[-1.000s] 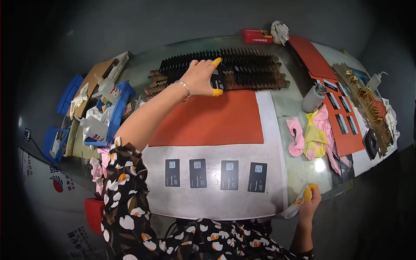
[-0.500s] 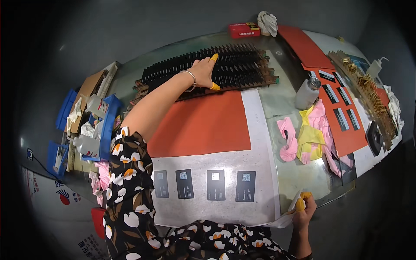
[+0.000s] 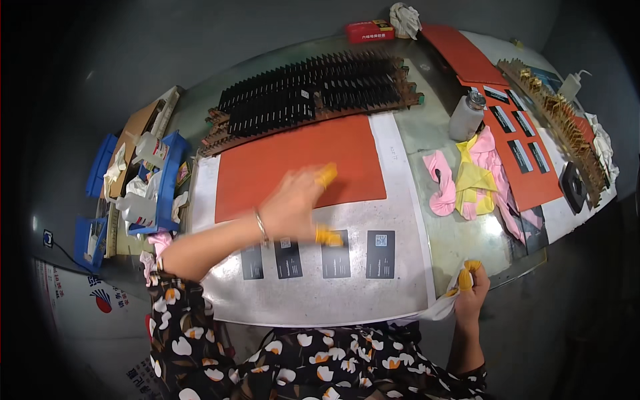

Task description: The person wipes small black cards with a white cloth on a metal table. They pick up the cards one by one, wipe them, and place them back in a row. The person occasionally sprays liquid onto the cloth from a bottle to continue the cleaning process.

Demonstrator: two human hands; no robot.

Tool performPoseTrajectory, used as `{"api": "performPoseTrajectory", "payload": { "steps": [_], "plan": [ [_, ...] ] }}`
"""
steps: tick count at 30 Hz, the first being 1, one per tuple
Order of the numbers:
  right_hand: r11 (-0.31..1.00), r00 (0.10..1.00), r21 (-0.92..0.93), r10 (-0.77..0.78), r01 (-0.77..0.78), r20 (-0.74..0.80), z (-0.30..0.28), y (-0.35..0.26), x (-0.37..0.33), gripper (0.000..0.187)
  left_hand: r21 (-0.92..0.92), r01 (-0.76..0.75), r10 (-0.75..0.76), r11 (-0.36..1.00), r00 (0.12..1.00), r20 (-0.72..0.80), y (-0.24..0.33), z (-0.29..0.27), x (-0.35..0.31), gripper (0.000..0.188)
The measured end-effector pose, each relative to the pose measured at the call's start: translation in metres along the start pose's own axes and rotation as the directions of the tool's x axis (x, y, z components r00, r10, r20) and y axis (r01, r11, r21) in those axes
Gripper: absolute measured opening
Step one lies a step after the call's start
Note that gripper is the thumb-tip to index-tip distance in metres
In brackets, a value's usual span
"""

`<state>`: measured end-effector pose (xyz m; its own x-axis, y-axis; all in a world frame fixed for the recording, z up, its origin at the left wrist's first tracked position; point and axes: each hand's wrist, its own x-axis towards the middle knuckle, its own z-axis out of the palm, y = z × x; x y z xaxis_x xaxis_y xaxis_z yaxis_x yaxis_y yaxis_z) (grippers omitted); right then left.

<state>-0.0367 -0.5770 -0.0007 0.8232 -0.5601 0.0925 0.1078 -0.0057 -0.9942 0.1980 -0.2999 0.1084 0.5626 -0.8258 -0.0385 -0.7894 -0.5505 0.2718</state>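
Note:
My left hand (image 3: 297, 203), with yellow finger cots and a bracelet, is over the front edge of an orange mat (image 3: 293, 150). It is smeared by motion, but its fingers are spread and nothing shows between them. Its thumb overlaps a black card (image 3: 337, 264) from a row of several on the pale sheet (image 3: 313, 297). The rightmost black card (image 3: 381, 260) bears a light square. At the sheet's right front corner, my right hand (image 3: 471, 293) is closed on a white cloth (image 3: 443, 308). Beyond the mat, toothed wooden racks (image 3: 293, 122) hold many upright black cards.
A metal-topped bottle (image 3: 467, 117) stands right of the mat, behind pink and yellow cloths (image 3: 475, 180). Farther right, cards lie on another orange mat (image 3: 527, 193) beside a toothed rack (image 3: 567, 127) with gold pieces. At left, a blue tray (image 3: 175, 160) holds plastic bottles.
My left hand has come back from the racks toward me, to above the row of cards. My right hand still holds the cloth. The view has shifted slightly.

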Motion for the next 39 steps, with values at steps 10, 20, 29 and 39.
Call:
{"api": "performPoseTrajectory", "payload": {
  "steps": [10,20,29,39],
  "plan": [
    [0.998,0.998,-0.019,-0.054,0.055,0.019,0.002,0.002,0.002,0.011,-0.208,0.098,-0.110,0.973,0.993,-0.046,0.047,0.087,-0.067,0.104],
    [1.000,1.000,0.007,0.003,-0.003,-0.002,0.006,-0.010,0.000,0.012,0.255,0.227,-0.146,0.940,0.942,-0.301,-0.087,-0.044,0.065,0.101],
    [0.995,1.000,-0.102,-0.025,0.023,-0.014,0.007,-0.007,0.002,0.018,0.323,0.308,-0.301,0.895,0.951,-0.071,-0.139,-0.052,0.151,0.100],
    [0.968,0.996,-0.238,-0.084,0.082,0.003,0.006,-0.010,0.008,0.011,0.032,0.144,-0.131,0.989,0.958,-0.254,-0.145,-0.045,0.147,0.099]
  ]
}}
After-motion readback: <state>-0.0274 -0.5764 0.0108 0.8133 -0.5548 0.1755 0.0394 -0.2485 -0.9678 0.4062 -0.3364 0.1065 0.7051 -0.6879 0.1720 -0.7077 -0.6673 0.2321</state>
